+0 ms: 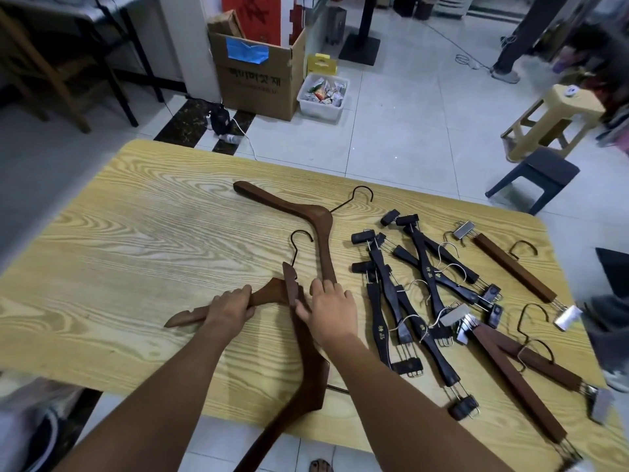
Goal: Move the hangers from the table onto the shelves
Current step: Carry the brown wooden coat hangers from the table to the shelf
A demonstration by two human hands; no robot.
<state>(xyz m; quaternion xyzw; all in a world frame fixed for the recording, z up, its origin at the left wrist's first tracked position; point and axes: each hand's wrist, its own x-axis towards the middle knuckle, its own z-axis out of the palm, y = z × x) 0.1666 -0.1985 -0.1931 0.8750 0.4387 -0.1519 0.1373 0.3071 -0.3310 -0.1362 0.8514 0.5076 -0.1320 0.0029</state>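
Three brown wooden coat hangers lie on the light wood table (136, 233). My left hand (231, 310) grips the left arm of the nearest-left hanger (269, 294). My right hand (332, 310) rests across a second brown hanger (308, 362) that runs over the table's front edge, thumb hooked against it, fingertips touching the lower arm of the far hanger (306, 212). To the right lies a heap of black clip hangers (422, 294) and three brown clip hangers (514, 267). No shelves are in view.
A cardboard box (258, 73) and a white bin of packets (323, 95) stand on the tiled floor behind the table. A beige stool (551, 120) and a dark stool (537, 175) stand at the right. A person's legs (517, 42) are at the far right.
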